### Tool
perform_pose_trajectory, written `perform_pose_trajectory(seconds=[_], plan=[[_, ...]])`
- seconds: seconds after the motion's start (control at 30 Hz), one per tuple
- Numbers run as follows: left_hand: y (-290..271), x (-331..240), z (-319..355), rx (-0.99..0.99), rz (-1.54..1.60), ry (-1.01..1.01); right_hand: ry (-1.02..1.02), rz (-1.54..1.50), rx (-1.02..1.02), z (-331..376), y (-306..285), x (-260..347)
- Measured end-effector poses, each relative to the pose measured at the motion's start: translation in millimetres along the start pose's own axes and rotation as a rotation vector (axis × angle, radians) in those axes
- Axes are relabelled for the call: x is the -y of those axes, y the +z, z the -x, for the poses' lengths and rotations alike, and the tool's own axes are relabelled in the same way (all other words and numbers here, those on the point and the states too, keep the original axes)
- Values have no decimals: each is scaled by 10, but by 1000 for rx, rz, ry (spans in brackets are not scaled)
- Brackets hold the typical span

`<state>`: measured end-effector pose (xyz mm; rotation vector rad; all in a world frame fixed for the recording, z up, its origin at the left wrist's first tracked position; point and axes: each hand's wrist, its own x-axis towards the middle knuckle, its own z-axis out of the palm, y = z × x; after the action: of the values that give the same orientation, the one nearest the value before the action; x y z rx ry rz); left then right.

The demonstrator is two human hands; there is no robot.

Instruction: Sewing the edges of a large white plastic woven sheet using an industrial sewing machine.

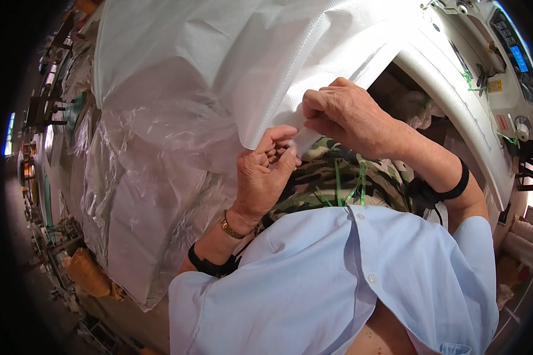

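Note:
A large white sheet of woven, dimpled material (266, 71) spreads from the top of the view down to my hands, with a thick folded edge ending in a corner by my left hand. My left hand (265, 171) is closed, thumb and forefinger pinching a whitish bit of the sheet's lower edge. Just to the right and a little higher, my right hand (349, 118) is curled with fingertips pressed together against the sheet. Whatever lies between those fingertips is hidden. The hands are close but apart. Green threads (338, 183) lie on the camouflage cloth (296, 198) over my lap.
On the right stands a white sewing machine (485, 59) with a lit blue display and a curved pale table edge (474, 130). Crumpled clear plastic (154, 177) covers the left side. A yellow-brown bundle (89, 272) sits at the lower left, and pale rolls (524, 242) at the right.

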<state>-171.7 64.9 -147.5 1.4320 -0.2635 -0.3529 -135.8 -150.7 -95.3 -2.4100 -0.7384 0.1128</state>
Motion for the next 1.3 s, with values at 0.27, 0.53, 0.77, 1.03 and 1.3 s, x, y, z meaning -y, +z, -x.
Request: perform_pose_trajectory(seconds=[0.27,0.53,0.77,1.03,1.3], plan=[[69,50,-33,-8,-239,122,-115,188,-13,106,11,-58],[134,-25,-35,-50,-389,60,-152,308,-22,170,15,-15],[147,-131,-84,-48,-632,306,-176,301,-133,190,63,1],[200,-169,-96,-69,-871,561,-137,249,-146,264,52,35],[223,-237,-121,-10,-897,673,-156,270,-206,292,-119,-90]])
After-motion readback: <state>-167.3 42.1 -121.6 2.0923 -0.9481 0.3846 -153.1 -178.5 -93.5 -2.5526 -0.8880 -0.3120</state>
